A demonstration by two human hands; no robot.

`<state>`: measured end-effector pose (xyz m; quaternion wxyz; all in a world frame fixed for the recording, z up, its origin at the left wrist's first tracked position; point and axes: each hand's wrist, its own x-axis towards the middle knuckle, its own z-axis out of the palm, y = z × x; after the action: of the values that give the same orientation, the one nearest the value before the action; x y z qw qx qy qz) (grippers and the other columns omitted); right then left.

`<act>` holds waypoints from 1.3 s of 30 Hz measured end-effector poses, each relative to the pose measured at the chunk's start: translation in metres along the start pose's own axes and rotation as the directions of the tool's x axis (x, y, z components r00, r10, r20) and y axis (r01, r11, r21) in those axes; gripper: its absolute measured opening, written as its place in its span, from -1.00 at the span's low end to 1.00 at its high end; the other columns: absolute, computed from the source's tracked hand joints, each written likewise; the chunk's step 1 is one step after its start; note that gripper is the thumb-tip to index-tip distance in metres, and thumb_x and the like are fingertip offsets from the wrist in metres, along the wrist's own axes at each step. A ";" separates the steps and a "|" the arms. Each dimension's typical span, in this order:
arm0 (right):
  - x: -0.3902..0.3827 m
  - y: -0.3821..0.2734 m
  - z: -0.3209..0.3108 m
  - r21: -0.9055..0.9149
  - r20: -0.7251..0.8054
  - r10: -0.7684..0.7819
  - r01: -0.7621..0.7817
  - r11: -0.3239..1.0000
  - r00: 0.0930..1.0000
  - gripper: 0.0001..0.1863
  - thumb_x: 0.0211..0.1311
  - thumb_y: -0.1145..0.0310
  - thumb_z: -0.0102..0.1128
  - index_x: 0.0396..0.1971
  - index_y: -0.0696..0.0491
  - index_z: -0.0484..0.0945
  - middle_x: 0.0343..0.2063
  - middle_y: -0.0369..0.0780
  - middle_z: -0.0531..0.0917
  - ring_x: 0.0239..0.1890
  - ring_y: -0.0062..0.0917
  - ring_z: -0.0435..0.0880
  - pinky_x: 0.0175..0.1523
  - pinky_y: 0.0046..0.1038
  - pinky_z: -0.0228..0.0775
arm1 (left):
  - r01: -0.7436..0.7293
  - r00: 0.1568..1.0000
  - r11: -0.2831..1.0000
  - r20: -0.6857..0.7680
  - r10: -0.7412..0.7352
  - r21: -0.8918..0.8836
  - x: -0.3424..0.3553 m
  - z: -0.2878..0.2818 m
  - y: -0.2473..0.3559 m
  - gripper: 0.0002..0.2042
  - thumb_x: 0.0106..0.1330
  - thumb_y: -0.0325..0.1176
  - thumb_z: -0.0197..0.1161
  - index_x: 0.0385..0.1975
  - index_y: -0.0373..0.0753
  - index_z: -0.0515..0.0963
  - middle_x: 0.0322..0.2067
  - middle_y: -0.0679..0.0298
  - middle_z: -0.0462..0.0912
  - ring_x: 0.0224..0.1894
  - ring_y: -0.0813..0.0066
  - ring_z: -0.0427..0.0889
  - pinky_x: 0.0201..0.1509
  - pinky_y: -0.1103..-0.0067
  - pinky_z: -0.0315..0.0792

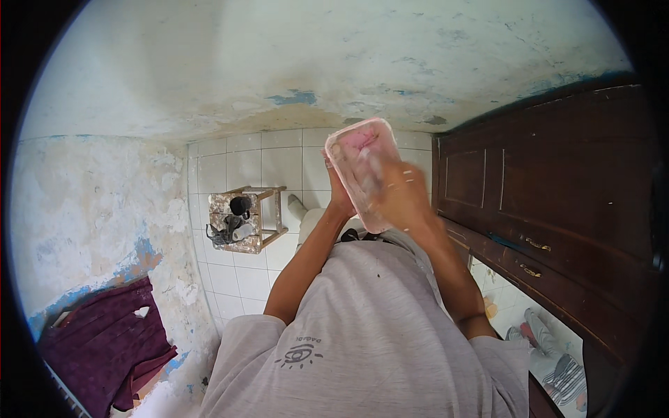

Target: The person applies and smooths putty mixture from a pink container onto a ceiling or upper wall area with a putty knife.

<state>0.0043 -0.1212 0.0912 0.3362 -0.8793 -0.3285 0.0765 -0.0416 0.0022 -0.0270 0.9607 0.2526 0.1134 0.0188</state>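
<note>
A shallow pink plastic tub (359, 144) with rounded corners is held tilted in front of my chest. Its inside is smeared with whitish material. My left hand (339, 189) grips the long left side, with the thumb along the wall and the other fingers hidden behind it. Over the tub's right half is my right hand (408, 198), blurred by motion. Its fingers point into the tub around a pale, smeared shape. I cannot make out whether that shape is a tool or material in the tub.
A paint-spattered wooden stool (266, 240) stands at the left, bearing a black cup (240, 205) and a dark strappy item (221, 232). Peeling walls (300, 70) rise ahead and left. A dark wooden cabinet (571, 174) lines the right. Purple cloth (104, 341) hangs lower left.
</note>
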 end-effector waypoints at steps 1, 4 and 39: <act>0.001 -0.001 -0.003 0.023 0.119 -0.065 0.063 0.998 0.991 -0.70 -0.04 0.45 0.23 -0.22 0.11 0.58 -0.47 0.01 0.64 -0.39 -0.02 0.64 -0.28 -0.09 0.47 | -0.060 0.998 0.998 0.019 0.060 0.005 -0.001 0.001 0.001 -0.33 0.35 0.12 -0.11 0.38 -0.16 0.16 0.26 0.16 0.36 0.27 0.25 0.42 0.32 0.27 0.40; 0.002 -0.004 -0.009 0.006 0.008 0.100 -0.100 0.995 0.995 -0.68 -0.04 0.46 0.24 -0.19 0.10 0.58 -0.46 -0.02 0.66 -0.40 -0.04 0.65 -0.28 -0.10 0.49 | -0.103 0.990 0.957 0.116 0.074 0.270 0.002 -0.001 0.007 -0.10 0.31 0.50 -0.41 0.45 -0.11 0.08 0.34 0.16 0.29 0.34 0.17 0.34 0.40 0.22 0.29; -0.004 0.000 -0.002 0.006 -0.004 0.107 -0.107 0.994 0.994 -0.65 0.07 0.45 0.19 -0.08 0.06 0.62 -0.34 0.01 0.66 -0.31 -0.02 0.66 -0.23 -0.15 0.49 | -0.096 0.990 0.993 -0.115 0.087 -0.075 0.007 0.007 -0.002 -0.20 0.39 0.42 -0.41 0.42 -0.07 0.11 0.34 0.21 0.27 0.35 0.22 0.31 0.41 0.26 0.26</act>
<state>0.0021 -0.1246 0.0919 0.3347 -0.8949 -0.2800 0.0932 -0.0336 -0.0021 -0.0235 0.9603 0.2175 0.1544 0.0816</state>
